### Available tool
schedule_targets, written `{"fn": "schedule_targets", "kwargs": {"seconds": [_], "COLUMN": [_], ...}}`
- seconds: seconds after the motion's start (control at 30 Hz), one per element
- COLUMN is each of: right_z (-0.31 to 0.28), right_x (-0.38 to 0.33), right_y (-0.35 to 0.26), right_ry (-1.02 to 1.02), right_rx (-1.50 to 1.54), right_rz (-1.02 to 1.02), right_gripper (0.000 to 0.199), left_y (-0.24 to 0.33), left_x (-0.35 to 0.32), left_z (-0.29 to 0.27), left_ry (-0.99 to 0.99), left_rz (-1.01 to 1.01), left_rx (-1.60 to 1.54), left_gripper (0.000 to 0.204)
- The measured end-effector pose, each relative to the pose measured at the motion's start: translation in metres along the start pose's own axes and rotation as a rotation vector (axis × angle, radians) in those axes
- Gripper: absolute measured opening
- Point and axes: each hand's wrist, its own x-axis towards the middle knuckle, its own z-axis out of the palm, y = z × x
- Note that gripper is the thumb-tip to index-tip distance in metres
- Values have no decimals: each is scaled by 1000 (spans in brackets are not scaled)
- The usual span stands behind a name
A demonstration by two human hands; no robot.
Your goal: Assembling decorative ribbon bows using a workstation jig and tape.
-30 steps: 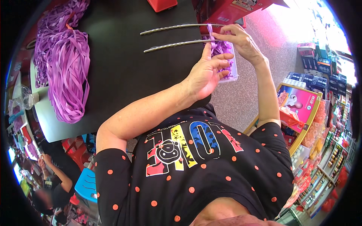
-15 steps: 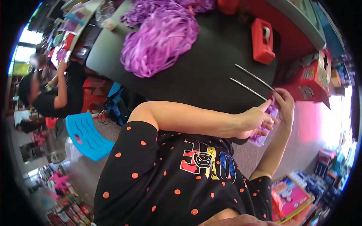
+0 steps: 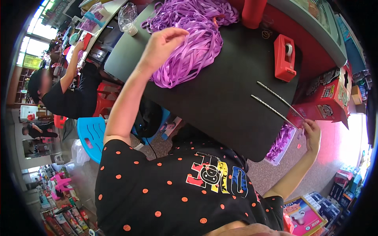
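Above a big heap of shiny purple ribbon (image 3: 193, 59) at the table's far left, my left hand (image 3: 163, 45) reaches with loosely bent fingers, somewhat apart; no held ribbon can be made out. Two thin twisted metal rods (image 3: 275, 111) jut side by side across the right table edge. At their near ends is my right hand (image 3: 313, 137), its thumb and fingers pinched together. A small purple bit hangs by those fingertips; what they grip is too small to tell. Below the rods' ends, a clear tub (image 3: 271, 160) holds many small purple ribbon pieces.
A red tape dispenser (image 3: 284, 59) stands at the table's right, a clear plastic bottle (image 3: 128, 23) at far left. Right of the table is a red carton (image 3: 328, 92). A blue stool (image 3: 88, 137) stands to my left; another person (image 3: 75, 94) sits beyond it.
My left hand has gone from beside the tub and right hand, across the table to the ribbon heap. My right hand stays near the rods' ends. The view has shifted.
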Motion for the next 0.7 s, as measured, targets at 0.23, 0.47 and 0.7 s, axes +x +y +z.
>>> {"fn": "schedule_targets", "kwargs": {"seconds": [0.23,0.47,0.7], "right_z": [21,61,76], "right_x": [-27,-99,-135], "right_y": [97,188,216], "right_ry": [74,94,248], "right_rx": [-336,95,202], "right_rz": [161,397,467], "right_gripper": [50,57,47], "left_y": [-51,-59,-79], "left_x": [56,78,92], "left_z": [-23,-8,-1], "left_ry": [100,44,13], "left_rz": [92,161,319], "left_rx": [602,807,666], "left_gripper": [24,22,20]}}
